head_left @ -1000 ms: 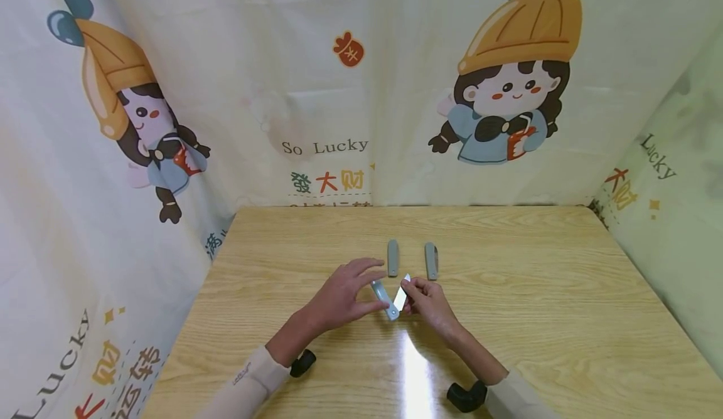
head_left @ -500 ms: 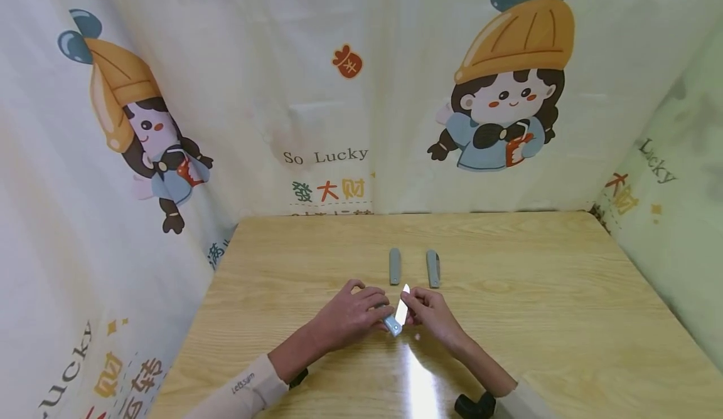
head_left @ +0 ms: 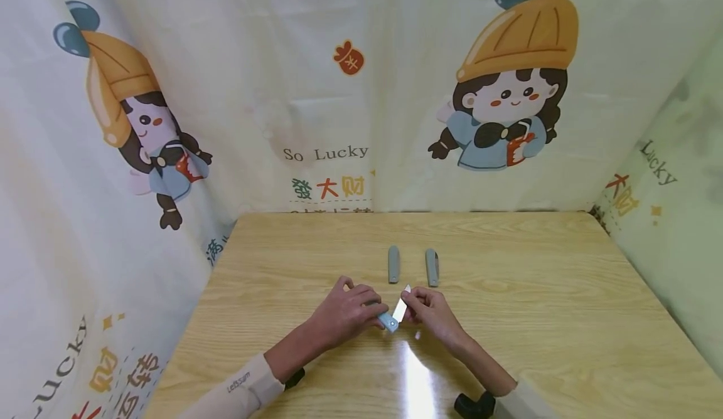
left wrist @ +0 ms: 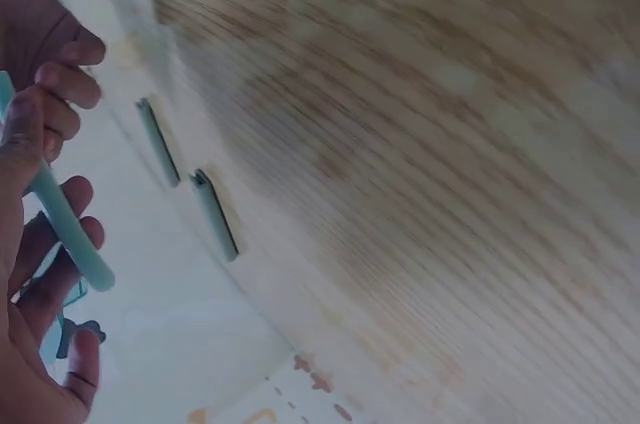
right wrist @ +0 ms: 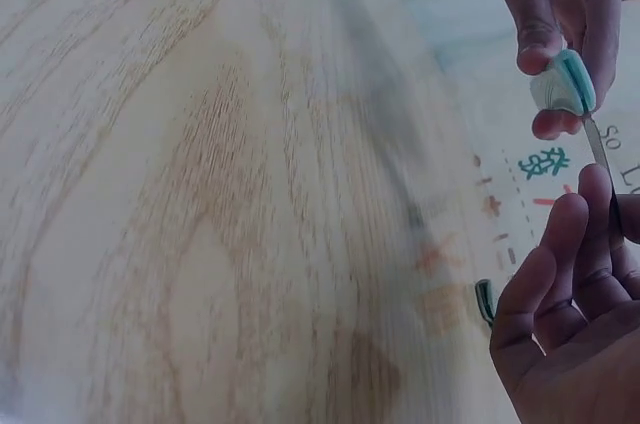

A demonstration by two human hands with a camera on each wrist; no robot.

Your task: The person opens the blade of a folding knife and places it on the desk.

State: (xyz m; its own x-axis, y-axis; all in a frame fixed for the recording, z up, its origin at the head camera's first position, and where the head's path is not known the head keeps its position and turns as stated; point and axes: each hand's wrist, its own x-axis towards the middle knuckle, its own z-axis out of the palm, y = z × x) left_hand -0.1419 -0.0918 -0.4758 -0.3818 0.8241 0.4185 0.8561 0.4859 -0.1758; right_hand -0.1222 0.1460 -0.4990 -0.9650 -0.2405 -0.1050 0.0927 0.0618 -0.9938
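folding knife (head_left: 393,324), handle (head_left: 387,320) now further behind left fingers (head_left: 371,309)

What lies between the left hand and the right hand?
A part-open knife: in the head view, the left hand holds its handle and the right hand pinches its blade.

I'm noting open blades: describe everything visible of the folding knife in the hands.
The folding knife has a pale blue-green, plastic-looking handle with a round pivot and a metallic-looking blade, partly unfolded at an angle. The left hand grips the handle and the right hand pinches the blade, holding it over the table.
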